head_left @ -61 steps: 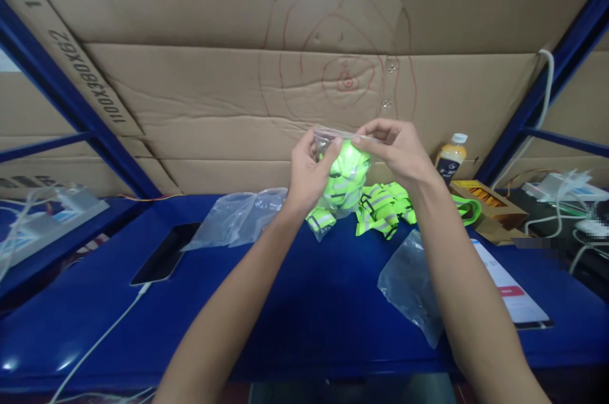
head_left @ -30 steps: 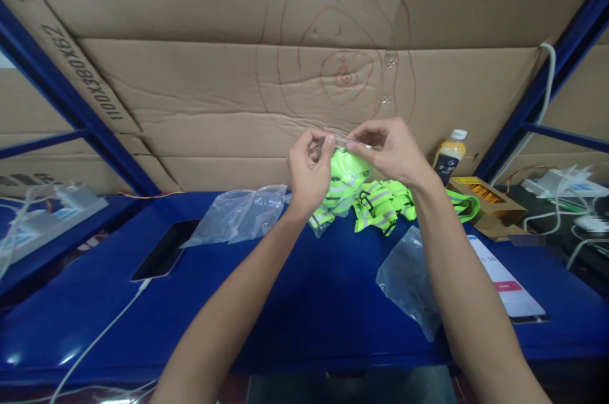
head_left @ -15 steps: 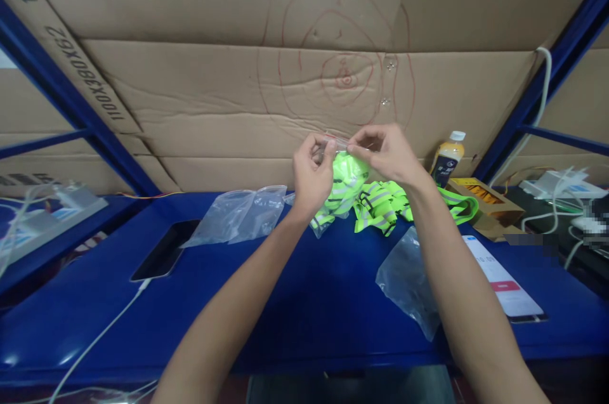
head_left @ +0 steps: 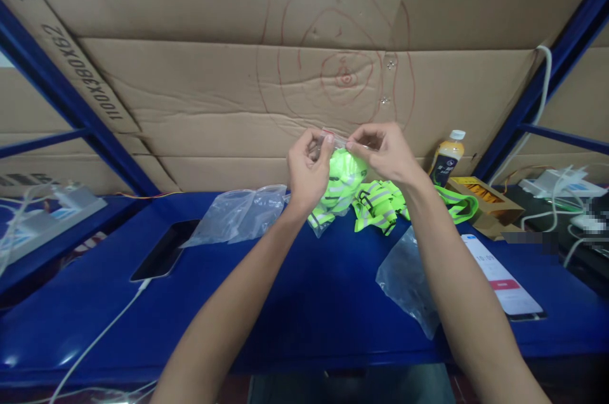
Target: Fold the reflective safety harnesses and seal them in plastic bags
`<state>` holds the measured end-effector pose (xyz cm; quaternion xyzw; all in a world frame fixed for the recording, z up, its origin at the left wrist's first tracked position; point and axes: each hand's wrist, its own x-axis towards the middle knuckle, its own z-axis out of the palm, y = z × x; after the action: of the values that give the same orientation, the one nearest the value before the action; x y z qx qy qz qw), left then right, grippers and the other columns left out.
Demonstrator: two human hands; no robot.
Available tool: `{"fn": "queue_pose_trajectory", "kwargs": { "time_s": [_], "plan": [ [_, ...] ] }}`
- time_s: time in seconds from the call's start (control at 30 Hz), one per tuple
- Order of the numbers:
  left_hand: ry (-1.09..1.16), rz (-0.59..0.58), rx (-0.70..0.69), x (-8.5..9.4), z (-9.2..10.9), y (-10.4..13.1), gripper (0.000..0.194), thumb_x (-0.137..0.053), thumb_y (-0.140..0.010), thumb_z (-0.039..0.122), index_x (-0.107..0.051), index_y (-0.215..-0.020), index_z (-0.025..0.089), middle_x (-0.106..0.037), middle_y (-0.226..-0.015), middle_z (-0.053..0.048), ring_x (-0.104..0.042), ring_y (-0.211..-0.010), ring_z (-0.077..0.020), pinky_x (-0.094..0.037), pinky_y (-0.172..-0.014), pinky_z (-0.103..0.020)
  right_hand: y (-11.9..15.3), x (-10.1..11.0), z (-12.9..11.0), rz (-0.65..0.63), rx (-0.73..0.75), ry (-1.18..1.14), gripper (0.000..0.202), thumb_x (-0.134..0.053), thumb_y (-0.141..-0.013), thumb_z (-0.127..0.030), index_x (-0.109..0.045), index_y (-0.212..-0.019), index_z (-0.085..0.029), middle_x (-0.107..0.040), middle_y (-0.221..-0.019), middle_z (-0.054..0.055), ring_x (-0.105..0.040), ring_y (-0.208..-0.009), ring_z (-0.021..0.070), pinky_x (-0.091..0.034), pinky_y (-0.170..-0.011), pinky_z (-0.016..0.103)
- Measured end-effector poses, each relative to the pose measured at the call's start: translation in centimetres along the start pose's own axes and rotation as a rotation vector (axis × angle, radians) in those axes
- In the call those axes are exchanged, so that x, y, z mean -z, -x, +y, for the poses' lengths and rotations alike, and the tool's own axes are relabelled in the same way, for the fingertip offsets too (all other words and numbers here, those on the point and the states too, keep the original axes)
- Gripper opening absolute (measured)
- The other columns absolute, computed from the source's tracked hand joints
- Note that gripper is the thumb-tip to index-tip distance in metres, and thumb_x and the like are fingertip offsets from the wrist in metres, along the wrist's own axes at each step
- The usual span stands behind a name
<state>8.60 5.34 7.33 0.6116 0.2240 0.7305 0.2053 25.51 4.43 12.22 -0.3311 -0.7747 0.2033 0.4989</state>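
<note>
A clear zip bag [head_left: 339, 140] with a red line along its top edge is pinched between both my hands. Inside it is a bunched neon-green reflective strap [head_left: 346, 177] with grey stripes. My left hand [head_left: 309, 166] grips the bag's left top edge with thumb and fingers. On the right side of the same edge, my right hand [head_left: 383, 149] pinches with thumb and forefinger. Behind the bag, more neon-green reflective straps [head_left: 380, 204] with a black buckle lie on the blue table [head_left: 304, 302]; my right forearm partly covers them.
Flat clear bags [head_left: 238, 217] lie at left, another clear bag [head_left: 406, 280] at right. A dark phone [head_left: 164, 252] on a white cable and a lit phone [head_left: 504, 283] flank them. A bottle [head_left: 447, 158], an open carton [head_left: 495, 201] and a power strip [head_left: 52, 220] stand further back.
My left hand has shifted slightly to the left along the bag's top edge, and the bag has moved a little with it. My right hand stays nearly in place.
</note>
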Motion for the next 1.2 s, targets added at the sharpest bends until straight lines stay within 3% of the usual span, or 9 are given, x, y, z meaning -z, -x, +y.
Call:
{"fn": "queue_pose_trajectory", "kwargs": {
  "time_s": [0.13, 0.3, 0.5, 0.67, 0.87, 1.07, 1.2],
  "plan": [
    [0.031, -0.113, 0.049, 0.3, -0.2, -0.1, 0.04, -0.082, -0.09, 0.059, -0.077, -0.087, 0.02, -0.076, -0.084, -0.004, -0.07, -0.077, -0.017, -0.055, -0.071, -0.027, 0.0, 0.1, -0.1, 0.012, 0.013, 0.003, 0.037, -0.087, -0.075, -0.054, -0.072, -0.076, -0.02, -0.074, -0.076, 0.005, -0.061, -0.073, 0.0183, -0.049, -0.068, 0.032],
    [0.022, -0.058, 0.029, 0.4, -0.1, -0.1, 0.038, -0.083, -0.089, 0.057, -0.079, -0.085, 0.02, -0.078, -0.082, -0.004, -0.07, -0.075, -0.0164, -0.055, -0.071, -0.027, 0.2, 0.8, 0.2, -0.038, -0.058, -0.096, 0.043, -0.092, -0.072, -0.057, -0.075, -0.078, -0.018, -0.072, -0.075, 0.005, -0.06, -0.07, 0.0167, -0.048, -0.066, 0.031],
    [0.097, -0.081, 0.127, 0.1, -0.3, 0.0, 0.029, -0.089, -0.084, 0.048, -0.082, -0.086, 0.02, -0.082, -0.089, -0.006, -0.075, -0.082, -0.0183, -0.059, -0.077, -0.029, 0.2, 0.8, 0.4, 0.008, -0.014, -0.067, 0.042, -0.091, -0.074, -0.055, -0.073, -0.077, -0.017, -0.071, -0.075, 0.005, -0.06, -0.069, 0.0158, -0.048, -0.065, 0.03],
    [0.062, -0.037, 0.086, 0.3, -0.3, -0.1, 0.025, -0.089, -0.084, 0.044, -0.082, -0.085, 0.02, -0.082, -0.09, -0.006, -0.076, -0.085, -0.0189, -0.06, -0.082, -0.031, 0.2, 0.9, 0.8, -0.009, -0.064, -0.137, 0.04, -0.093, -0.071, -0.054, -0.077, -0.081, -0.018, -0.076, -0.081, 0.006, -0.065, -0.074, 0.018, -0.053, -0.072, 0.032],
    [0.109, -0.079, 0.153, 0.2, -0.7, -0.1, 0.03, -0.091, -0.082, 0.048, -0.083, -0.089, 0.02, -0.083, -0.095, -0.009, -0.078, -0.089, -0.0222, -0.062, -0.083, -0.034, -0.1, 0.6, 1.0, 0.079, -0.058, -0.145, 0.044, -0.097, -0.063, -0.057, -0.076, -0.076, -0.02, -0.077, -0.079, 0.005, -0.067, -0.076, 0.0198, -0.056, -0.075, 0.035],
    [0.142, -0.033, 0.131, 0.5, -1.0, -0.4, 0.033, -0.093, -0.079, 0.05, -0.081, -0.085, 0.02, -0.083, -0.092, -0.008, -0.078, -0.086, -0.0213, -0.062, -0.082, -0.033, 0.0, 1.1, 1.4, 0.063, -0.1, -0.213, 0.044, -0.098, -0.061, -0.054, -0.079, -0.077, -0.018, -0.077, -0.079, 0.005, -0.066, -0.074, 0.0179, -0.054, -0.072, 0.032],
    [0.203, -0.03, 0.225, 0.3, -1.3, -0.1, 0.033, -0.095, -0.077, 0.047, -0.082, -0.09, 0.019, -0.083, -0.094, -0.008, -0.077, -0.084, -0.0194, -0.061, -0.08, -0.031, -0.3, 0.8, 1.8, 0.133, -0.081, -0.192, 0.046, -0.099, -0.059, -0.055, -0.076, -0.074, -0.019, -0.075, -0.075, 0.004, -0.064, -0.07, 0.0169, -0.052, -0.068, 0.03]
  ]
}}
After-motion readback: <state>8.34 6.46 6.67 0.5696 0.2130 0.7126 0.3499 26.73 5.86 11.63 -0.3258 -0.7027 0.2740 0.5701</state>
